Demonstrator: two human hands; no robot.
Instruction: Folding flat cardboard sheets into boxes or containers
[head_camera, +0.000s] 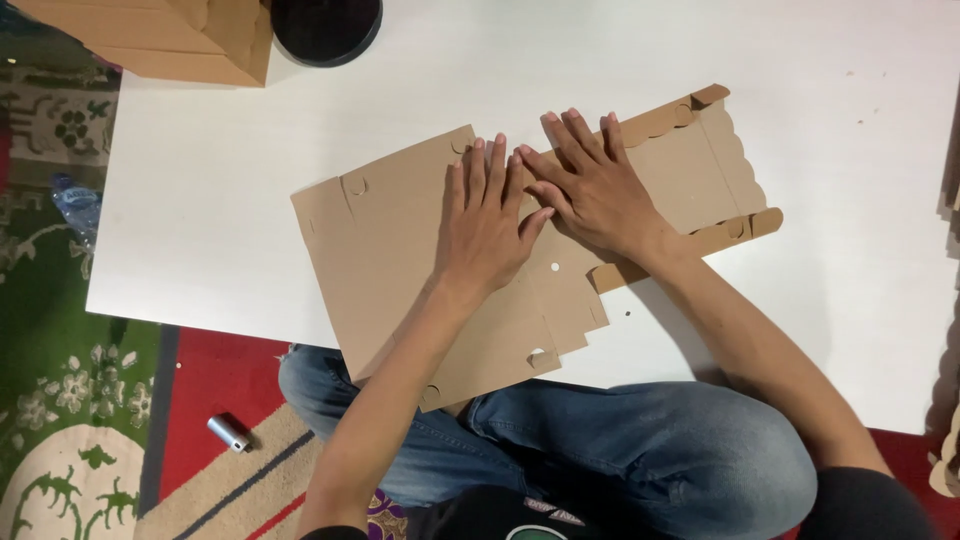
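My left hand (487, 232) and right hand (596, 188) lie open and flat, pressing the brown die-cut cardboard sheet (385, 250) down on the white counter (200, 180), black round object (325, 28) at 11 o'clock.

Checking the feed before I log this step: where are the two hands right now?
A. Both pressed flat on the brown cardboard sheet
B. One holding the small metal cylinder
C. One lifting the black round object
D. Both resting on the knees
A: the left hand and right hand lie palm down, side by side, on the flat cardboard sheet on the white table.
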